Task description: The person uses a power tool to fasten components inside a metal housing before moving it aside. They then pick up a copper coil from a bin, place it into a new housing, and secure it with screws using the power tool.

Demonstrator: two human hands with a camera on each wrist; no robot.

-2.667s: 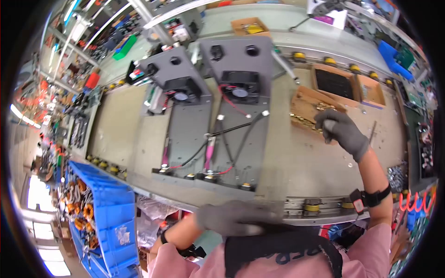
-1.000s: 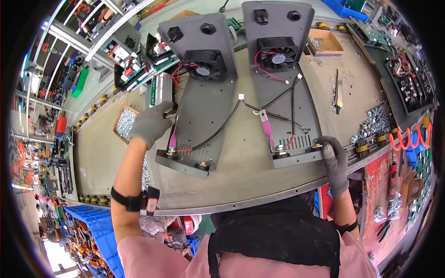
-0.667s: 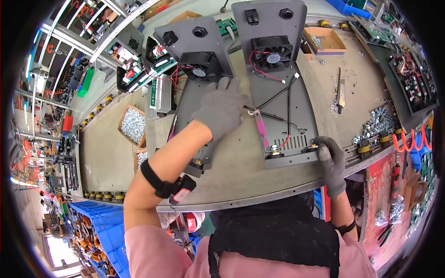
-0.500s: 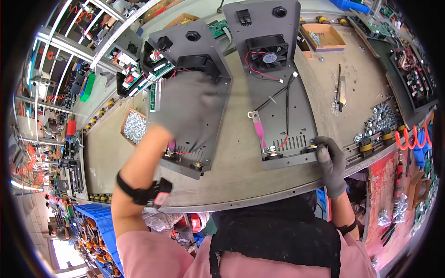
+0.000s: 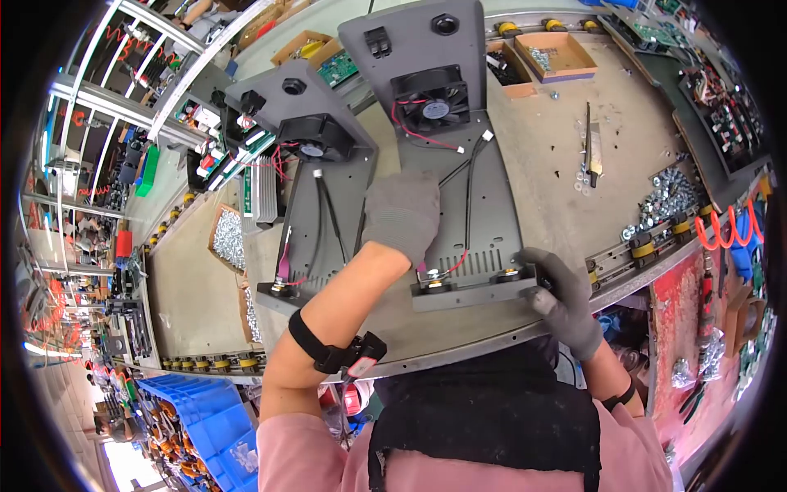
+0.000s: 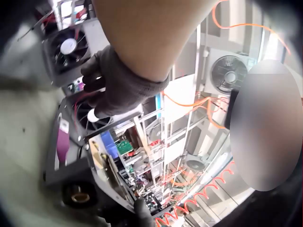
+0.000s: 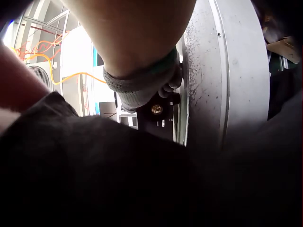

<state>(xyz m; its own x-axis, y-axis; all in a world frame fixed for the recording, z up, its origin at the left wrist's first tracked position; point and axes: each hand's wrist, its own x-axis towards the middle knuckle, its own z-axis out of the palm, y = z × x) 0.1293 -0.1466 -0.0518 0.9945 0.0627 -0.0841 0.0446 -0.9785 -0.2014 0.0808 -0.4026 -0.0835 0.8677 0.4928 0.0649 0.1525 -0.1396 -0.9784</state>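
Observation:
Two grey L-shaped metal panels stand side by side, the left panel (image 5: 332, 193) and the right panel (image 5: 492, 193), each with a black fan on it. My gloved left hand (image 5: 402, 213) is over the left edge of the right panel, beside its black cable (image 5: 470, 193); its fingertips are hidden in the head view. Bent fingers of the left hand (image 6: 116, 87) show in the left wrist view, and whether they hold anything cannot be seen. My gloved right hand (image 5: 566, 303) grips the front right corner of the right panel, thumb at the front lip.
A screw box (image 5: 228, 238) lies left of the panels. Cardboard boxes, one a shallow box (image 5: 566, 61), stand at the back right. A screwdriver-like tool (image 5: 590, 148) and a screw pile (image 5: 668, 201) lie to the right. A blue crate (image 5: 205, 418) stands below left.
My left hand has moved right from the left panel to the right one. The left panel's cable now lies lengthwise on it. Both panels appear farther left in the head view; my right hand stays at the corner.

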